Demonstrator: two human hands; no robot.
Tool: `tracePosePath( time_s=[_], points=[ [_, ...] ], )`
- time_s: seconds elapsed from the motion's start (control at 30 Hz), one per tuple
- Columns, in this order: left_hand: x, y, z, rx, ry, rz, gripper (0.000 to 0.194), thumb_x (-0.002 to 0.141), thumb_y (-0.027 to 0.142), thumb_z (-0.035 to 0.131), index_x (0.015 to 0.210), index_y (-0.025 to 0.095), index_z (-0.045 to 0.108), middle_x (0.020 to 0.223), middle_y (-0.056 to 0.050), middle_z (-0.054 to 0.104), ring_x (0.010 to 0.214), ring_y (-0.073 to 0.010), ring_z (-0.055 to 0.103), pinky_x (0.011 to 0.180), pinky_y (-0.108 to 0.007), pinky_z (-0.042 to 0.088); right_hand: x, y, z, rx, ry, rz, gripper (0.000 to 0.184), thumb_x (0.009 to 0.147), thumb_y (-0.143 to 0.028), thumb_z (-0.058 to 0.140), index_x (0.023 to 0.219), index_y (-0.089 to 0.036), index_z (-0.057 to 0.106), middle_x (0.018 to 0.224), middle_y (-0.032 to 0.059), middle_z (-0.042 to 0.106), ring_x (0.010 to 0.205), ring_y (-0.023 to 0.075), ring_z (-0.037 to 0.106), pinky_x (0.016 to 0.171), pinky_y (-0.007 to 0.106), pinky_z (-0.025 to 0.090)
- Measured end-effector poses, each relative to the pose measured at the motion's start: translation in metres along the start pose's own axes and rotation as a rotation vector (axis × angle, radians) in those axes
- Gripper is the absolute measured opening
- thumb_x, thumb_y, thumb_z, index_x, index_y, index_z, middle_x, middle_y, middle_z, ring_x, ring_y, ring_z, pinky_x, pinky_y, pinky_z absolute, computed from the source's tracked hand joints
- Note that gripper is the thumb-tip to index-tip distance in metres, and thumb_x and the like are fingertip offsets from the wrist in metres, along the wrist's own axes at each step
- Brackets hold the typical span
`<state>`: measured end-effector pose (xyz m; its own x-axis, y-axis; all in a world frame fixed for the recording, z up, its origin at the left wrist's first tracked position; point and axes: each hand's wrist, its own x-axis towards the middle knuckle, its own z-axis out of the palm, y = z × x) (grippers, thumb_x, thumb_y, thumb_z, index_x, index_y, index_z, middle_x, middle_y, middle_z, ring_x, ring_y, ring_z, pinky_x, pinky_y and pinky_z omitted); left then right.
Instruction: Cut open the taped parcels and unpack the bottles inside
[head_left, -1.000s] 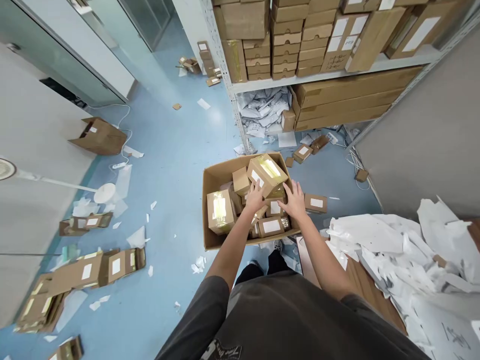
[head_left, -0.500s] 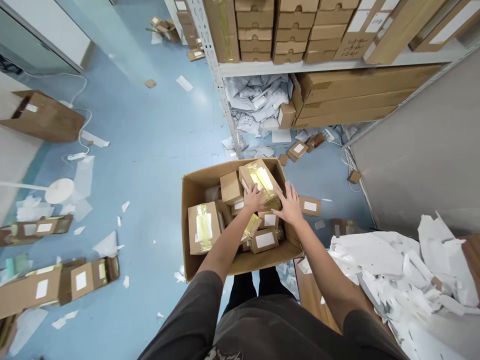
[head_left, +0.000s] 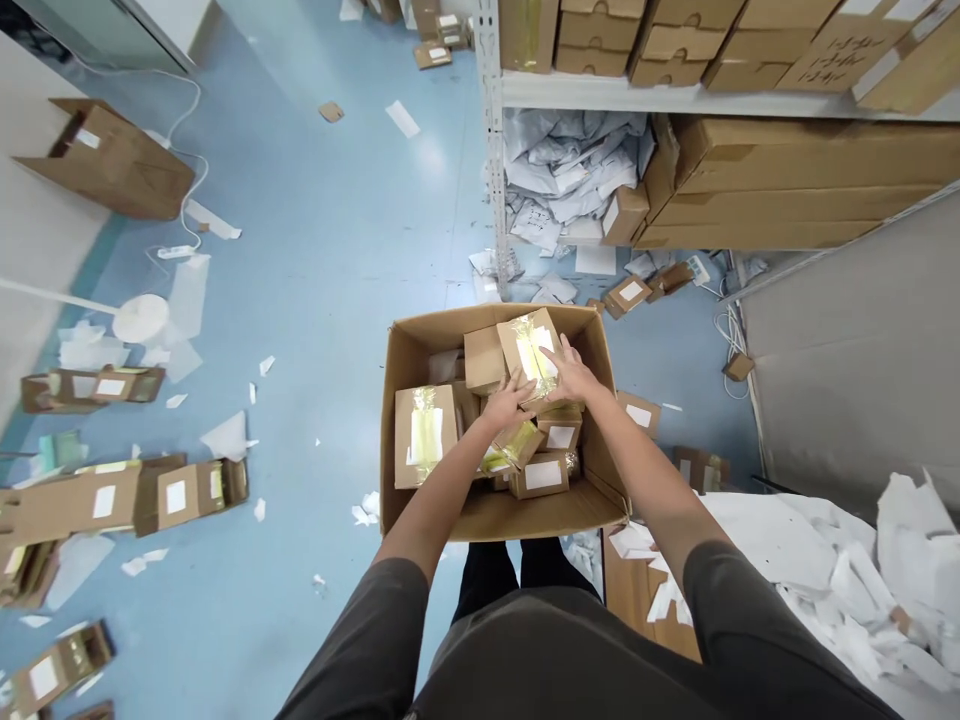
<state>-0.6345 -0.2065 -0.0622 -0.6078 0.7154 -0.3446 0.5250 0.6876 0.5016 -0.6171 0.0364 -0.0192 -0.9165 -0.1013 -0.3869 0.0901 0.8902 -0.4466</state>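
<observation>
A large open carton (head_left: 431,525) stands in front of my legs with several smaller boxes inside. At its far side lies a taped cardboard box (head_left: 517,340) with a white label and shiny yellowish tape. My left hand (head_left: 507,405) presses its fingers against the near left edge of this box. On the right edge rests my right hand (head_left: 572,378), thumb on top and fingers along the side. A plain box (head_left: 484,360) sits just left of it. Another taped box (head_left: 405,435) fills the carton's left end, and a labelled box (head_left: 541,476) lies nearer to me.
Metal shelving (head_left: 491,150) with boxes and grey mailing bags (head_left: 577,165) rises ahead on the right. White packing scraps (head_left: 825,560) pile up at the lower right over a wooden surface (head_left: 637,600). Opened boxes (head_left: 112,495) and paper bits litter the blue floor at left.
My right hand has moved up along the taped box and closed in on its right edge. The box has turned slightly. The whole view has shifted, with the carton now farther right.
</observation>
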Motion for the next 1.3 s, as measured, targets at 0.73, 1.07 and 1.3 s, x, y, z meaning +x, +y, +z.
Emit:
tracePosePath(
  time_s=[0.73, 1.07, 1.3],
  points=[
    [0.082, 0.001, -0.102, -0.054, 0.058, -0.119, 0.115, 0.078, 0.049, 0.088, 0.173, 0.022, 0.03, 0.177, -0.02, 0.032, 0.164, -0.0473, 0.026, 0.131, -0.057, 0.029, -0.098, -0.004, 0.091, -0.165, 0.157, 0.125, 0.111, 0.084, -0.026, 0.092, 0.174, -0.046, 0.03, 0.185, 0.0026, -0.018, 0.153, 0.0516, 0.042, 0.109, 0.057, 0.056],
    [-0.008, 0.03, -0.095, -0.153, 0.264, -0.105, 0.114, 0.078, 0.055, 0.09, 0.17, 0.024, 0.032, 0.173, -0.019, 0.025, 0.146, -0.0426, 0.054, 0.119, -0.051, 0.05, -0.133, -0.042, 0.089, -0.128, 0.254, -0.033, 0.122, 0.073, -0.007, 0.092, 0.172, -0.048, 0.034, 0.184, -0.0006, -0.019, 0.165, 0.0578, 0.015, 0.123, 0.071, 0.039],
    [-0.083, 0.075, -0.134, -0.182, 0.395, 0.063, 0.095, 0.079, 0.038, 0.089, 0.162, 0.025, 0.045, 0.166, -0.015, 0.035, 0.142, -0.038, 0.058, 0.119, -0.049, 0.052, -0.198, -0.111, 0.088, -0.164, 0.438, 0.021, 0.119, 0.074, -0.001, 0.084, 0.172, -0.047, 0.035, 0.185, -0.0011, -0.015, 0.165, 0.056, 0.014, 0.122, 0.073, 0.04]
  ],
)
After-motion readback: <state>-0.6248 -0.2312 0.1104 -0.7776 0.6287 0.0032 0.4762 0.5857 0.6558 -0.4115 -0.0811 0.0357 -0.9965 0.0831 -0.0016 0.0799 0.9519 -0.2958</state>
